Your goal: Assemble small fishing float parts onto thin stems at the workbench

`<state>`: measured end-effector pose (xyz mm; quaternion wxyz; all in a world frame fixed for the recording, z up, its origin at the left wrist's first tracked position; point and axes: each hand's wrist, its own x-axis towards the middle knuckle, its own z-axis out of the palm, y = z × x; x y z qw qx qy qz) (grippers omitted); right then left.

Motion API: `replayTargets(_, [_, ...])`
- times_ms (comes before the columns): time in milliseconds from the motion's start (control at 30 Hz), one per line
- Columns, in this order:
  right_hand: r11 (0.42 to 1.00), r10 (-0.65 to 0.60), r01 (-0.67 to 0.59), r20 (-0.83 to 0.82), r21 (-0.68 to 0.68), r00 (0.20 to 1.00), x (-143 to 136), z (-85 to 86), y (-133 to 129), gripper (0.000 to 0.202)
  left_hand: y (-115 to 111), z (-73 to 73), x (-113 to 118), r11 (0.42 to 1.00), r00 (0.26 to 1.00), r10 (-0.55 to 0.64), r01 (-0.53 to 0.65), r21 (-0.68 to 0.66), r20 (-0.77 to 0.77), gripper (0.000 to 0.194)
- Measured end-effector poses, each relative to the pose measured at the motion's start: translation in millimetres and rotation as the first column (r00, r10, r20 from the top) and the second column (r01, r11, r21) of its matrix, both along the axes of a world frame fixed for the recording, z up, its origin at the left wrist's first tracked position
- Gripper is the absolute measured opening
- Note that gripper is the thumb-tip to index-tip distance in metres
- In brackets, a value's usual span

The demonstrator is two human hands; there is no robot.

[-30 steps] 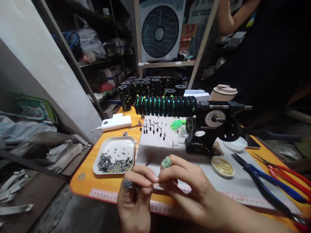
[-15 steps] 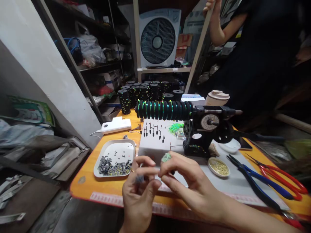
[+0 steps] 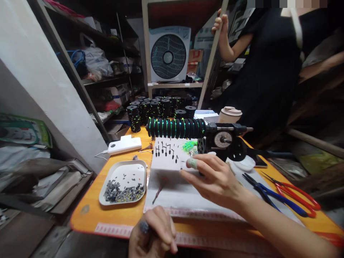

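My right hand point(image 3: 212, 175) reaches over the white block point(image 3: 168, 165), a pale green wrap point(image 3: 191, 163) on one finger. Its front fingers stretch forward, apart from each other, close to a small upright pin at the block's right side. A dark spot under this hand is mostly hidden. Several small black pieces point(image 3: 164, 149) stand on the block, to the left of those fingertips. My left hand point(image 3: 154, 233) is low at the table's front edge, fingers curled together, a dark wrap point(image 3: 144, 227) on one finger. What it holds, if anything, is hidden. A thin brownish tapered piece point(image 3: 160, 190) appears in front of the block.
A white tray point(image 3: 123, 200) of small dark parts lies left. Behind stands a black machine point(image 3: 223, 138) with a ringed roller point(image 3: 176, 128). Pliers point(image 3: 274, 195) and red-handled scissors point(image 3: 294, 191) lie right. Black spools point(image 3: 145, 109) stand at the back. A person point(image 3: 271, 68) holds the shelf post.
My hands have separated: the right moved forward and up to the block, its fingers stretching; the left dropped toward the table's front edge and curled. The view has shifted slightly.
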<state>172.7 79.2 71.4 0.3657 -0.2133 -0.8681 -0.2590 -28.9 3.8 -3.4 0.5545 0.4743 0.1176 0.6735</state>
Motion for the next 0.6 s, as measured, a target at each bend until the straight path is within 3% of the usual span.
replayTargets(100, [0.979, -0.122, 0.097, -0.135, -0.181, 0.983, 6.9, -2.5, -6.3, 0.021, 3.4, -5.7, -6.5, 0.999, 0.999, 0.031, -0.032, -0.013, -0.014, 0.010])
replayTargets(267, [0.829, -0.369, 0.187, -0.264, -0.528, 0.891, -1.1, 8.4, -0.2, 0.032, 3.3, -3.1, -5.4, 0.965, 0.954, 0.252, -0.260, -0.033, -0.161, 0.010])
replayTargets(367, [0.724, -0.372, 0.116, -0.244, -0.680, 0.896, -8.9, 21.0, 7.5, 0.018, 0.3, 1.5, -2.0, 0.911, 0.870, 0.388, -0.412, -0.018, -0.305, 0.014])
replayTargets(467, [0.646, -0.344, 0.059, -0.221, -0.761, 0.913, -13.7, 23.2, -3.7, 0.029, 6.6, 5.4, -6.5, 0.845, 0.762, 0.480, -0.534, -0.003, -0.435, 0.012])
replayTargets(533, [0.601, -0.317, 0.042, -0.189, -0.798, 0.929, -17.0, 13.5, -24.3, 0.027, 16.0, 9.2, -9.5, 0.845, 0.744, 0.456, -0.535, -0.026, -0.489, 0.005])
replayTargets(600, [0.572, -0.284, 0.045, -0.147, -0.819, 0.947, -21.2, -4.7, -50.0, 0.019, 25.4, 14.4, -7.1, 0.891, 0.785, 0.316, -0.438, -0.117, -0.533, 0.008])
